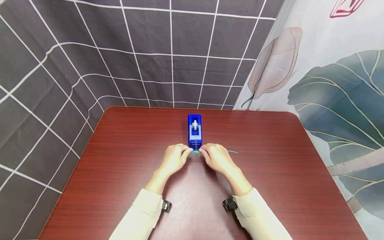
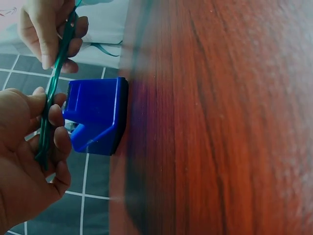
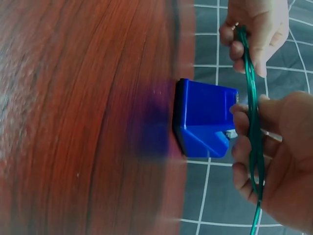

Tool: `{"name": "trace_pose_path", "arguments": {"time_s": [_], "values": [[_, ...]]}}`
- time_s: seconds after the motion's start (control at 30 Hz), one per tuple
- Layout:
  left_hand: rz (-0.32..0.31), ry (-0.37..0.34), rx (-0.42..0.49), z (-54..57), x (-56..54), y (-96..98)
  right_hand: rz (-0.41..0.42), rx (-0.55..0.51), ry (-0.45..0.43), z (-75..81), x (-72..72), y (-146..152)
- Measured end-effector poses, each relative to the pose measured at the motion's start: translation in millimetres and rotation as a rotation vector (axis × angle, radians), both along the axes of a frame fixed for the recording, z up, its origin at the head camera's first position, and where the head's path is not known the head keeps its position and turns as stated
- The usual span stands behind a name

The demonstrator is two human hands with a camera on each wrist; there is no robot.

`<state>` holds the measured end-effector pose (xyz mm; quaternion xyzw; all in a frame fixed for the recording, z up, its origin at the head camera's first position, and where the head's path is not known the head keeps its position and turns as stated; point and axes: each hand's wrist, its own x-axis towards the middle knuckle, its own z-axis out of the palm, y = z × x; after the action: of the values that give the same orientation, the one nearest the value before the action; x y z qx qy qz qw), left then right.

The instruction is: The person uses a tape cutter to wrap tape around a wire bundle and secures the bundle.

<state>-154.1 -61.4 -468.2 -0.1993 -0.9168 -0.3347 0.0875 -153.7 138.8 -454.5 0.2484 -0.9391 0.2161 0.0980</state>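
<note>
A folded bundle of thin, glossy green cord (image 1: 195,152) is stretched between both hands, just above the table. My left hand (image 1: 175,158) pinches one end between thumb and fingers; the left wrist view shows the looped tip of the cord (image 2: 57,66) against its fingers. With curled fingers my right hand (image 1: 217,156) grips the other end. A single strand trails out past it, clearest in the right wrist view. Directly behind the cord stands a blue tape dispenser (image 1: 195,133) with a pale reel in its well. Neither hand visibly grips the dispenser.
The reddish-brown wooden table (image 1: 129,166) has rounded far corners. Behind it and to the left hangs a dark grey curtain (image 1: 150,66) with a white grid. A white cloth with leaf prints (image 1: 345,116) hangs on the right. Both wrists carry small black cameras (image 1: 229,204).
</note>
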Motion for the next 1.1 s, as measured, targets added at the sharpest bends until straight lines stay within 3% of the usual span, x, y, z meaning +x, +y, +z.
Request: {"name": "trace_pose_path", "arguments": {"time_s": [0.23,0.77,1.1], "values": [[0.003,0.008,0.004,-0.6,-0.4,1.3,-0.1,-0.016,-0.035,0.3,0.9,-3.6],[0.002,0.096,0.076,-1.7,0.7,-0.9,-0.092,-0.052,0.001,-2.0,4.1,-3.2],[0.019,0.051,0.071,-1.0,0.8,-1.3,-0.05,-0.023,-0.041,-1.1,2.3,-1.2]]}}
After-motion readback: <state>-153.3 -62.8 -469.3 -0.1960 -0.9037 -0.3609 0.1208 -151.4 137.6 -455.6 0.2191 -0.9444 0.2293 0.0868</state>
